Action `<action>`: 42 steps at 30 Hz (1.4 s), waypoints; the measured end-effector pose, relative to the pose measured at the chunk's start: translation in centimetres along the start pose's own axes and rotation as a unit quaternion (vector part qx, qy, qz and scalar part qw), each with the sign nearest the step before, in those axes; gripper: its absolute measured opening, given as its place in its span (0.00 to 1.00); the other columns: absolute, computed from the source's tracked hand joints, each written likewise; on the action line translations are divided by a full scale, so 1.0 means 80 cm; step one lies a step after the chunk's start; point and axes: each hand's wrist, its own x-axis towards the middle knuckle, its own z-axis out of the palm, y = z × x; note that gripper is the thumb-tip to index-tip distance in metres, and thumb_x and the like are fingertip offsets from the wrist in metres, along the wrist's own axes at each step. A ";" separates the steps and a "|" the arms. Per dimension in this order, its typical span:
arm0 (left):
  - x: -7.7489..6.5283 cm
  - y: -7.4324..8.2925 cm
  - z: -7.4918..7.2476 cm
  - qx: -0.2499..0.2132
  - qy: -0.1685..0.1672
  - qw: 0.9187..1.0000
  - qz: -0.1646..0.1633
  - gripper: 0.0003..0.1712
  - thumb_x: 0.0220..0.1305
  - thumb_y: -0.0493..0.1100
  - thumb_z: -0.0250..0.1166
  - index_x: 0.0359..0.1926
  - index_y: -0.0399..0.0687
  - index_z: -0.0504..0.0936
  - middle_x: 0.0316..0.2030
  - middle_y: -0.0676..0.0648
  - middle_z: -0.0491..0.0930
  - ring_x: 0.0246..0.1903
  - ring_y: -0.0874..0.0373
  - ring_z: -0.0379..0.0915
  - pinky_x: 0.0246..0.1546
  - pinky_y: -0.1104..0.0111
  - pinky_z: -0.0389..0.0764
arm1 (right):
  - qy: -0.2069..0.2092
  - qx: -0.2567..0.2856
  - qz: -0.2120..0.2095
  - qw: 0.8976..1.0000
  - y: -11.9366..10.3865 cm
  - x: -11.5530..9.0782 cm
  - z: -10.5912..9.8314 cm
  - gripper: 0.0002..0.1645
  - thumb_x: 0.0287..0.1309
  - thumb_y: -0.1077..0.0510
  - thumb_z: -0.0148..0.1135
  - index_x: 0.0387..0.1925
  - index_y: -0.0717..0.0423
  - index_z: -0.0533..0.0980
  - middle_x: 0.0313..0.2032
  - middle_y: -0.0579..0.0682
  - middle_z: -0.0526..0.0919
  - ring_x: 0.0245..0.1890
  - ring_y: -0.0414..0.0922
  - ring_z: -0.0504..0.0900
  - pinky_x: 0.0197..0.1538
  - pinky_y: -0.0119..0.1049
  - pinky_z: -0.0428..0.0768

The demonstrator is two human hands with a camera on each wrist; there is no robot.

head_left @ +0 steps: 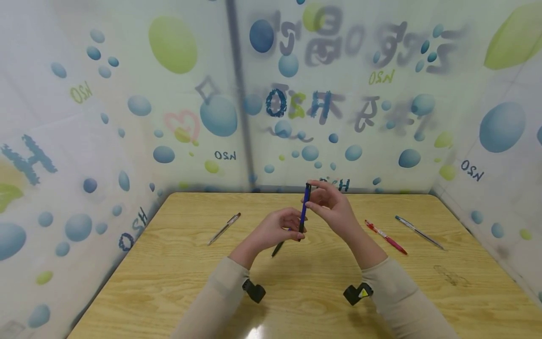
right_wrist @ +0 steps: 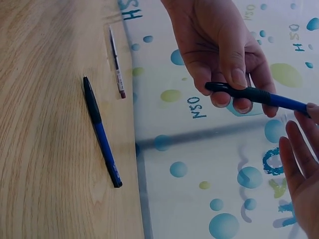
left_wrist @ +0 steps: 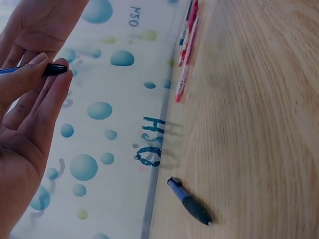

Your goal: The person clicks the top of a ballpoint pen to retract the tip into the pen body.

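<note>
Upright above the table, a blue pen with a black grip [head_left: 304, 207] spans both hands. Its lower black end is pinched between the thumb and fingers of the left hand [head_left: 275, 230]. Thumb and index finger of the right hand [head_left: 335, 208] hold the upper end. In the right wrist view, the left hand [right_wrist: 222, 52] has its thumb on the dark grip, and the right hand [right_wrist: 304, 164] touches the blue end. A second blue pen with a black grip [right_wrist: 103, 139] lies on the table beneath, partly hidden by the left hand in the head view.
On the wooden table [head_left: 322, 301], a clear-barrelled pen [head_left: 224, 229] lies to the left. A red pen [head_left: 386, 237] and a clear pen with a blue end [head_left: 419, 232] lie to the right. A bubble-patterned curtain [head_left: 275, 155] stands behind and at both sides.
</note>
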 end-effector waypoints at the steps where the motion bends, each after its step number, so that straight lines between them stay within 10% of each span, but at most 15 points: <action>1: -0.001 0.000 -0.001 0.004 -0.001 1.000 0.002 0.20 0.61 0.33 0.69 0.54 0.41 0.77 0.39 0.46 0.83 0.39 0.54 0.81 0.41 0.63 0.83 | -0.001 -0.001 0.002 1.000 0.001 0.000 0.000 0.27 0.63 0.66 0.62 0.63 0.55 0.70 0.41 0.57 0.84 0.39 0.46 0.81 0.44 0.35 0.79; 21: -0.020 -0.020 -0.035 0.102 -0.009 0.995 -0.011 0.22 0.60 0.35 0.70 0.55 0.43 0.78 0.39 0.49 0.80 0.38 0.56 0.80 0.40 0.65 0.82 | -0.024 -0.070 0.047 0.996 0.014 -0.015 -0.018 0.25 0.62 0.65 0.64 0.61 0.56 0.74 0.41 0.54 0.85 0.40 0.46 0.81 0.47 0.38 0.80; 35: -0.050 -0.044 -0.062 -0.005 0.005 0.999 -0.047 0.48 0.60 0.26 0.66 0.75 0.53 0.52 0.46 0.34 0.77 0.39 0.47 0.82 0.39 0.58 0.83 | -0.112 -0.126 0.085 0.982 0.049 -0.039 -0.043 0.22 0.63 0.59 0.65 0.58 0.55 0.77 0.39 0.51 0.84 0.36 0.43 0.79 0.44 0.41 0.81; 42: -0.070 -0.049 -0.074 0.077 -0.022 0.996 -0.049 0.42 0.62 0.30 0.66 0.74 0.53 0.60 0.60 0.34 0.67 0.38 0.52 0.82 0.39 0.58 0.83 | -0.136 -0.138 0.117 0.974 0.056 -0.051 -0.056 0.22 0.63 0.58 0.65 0.59 0.56 0.76 0.39 0.47 0.83 0.37 0.44 0.80 0.43 0.38 0.81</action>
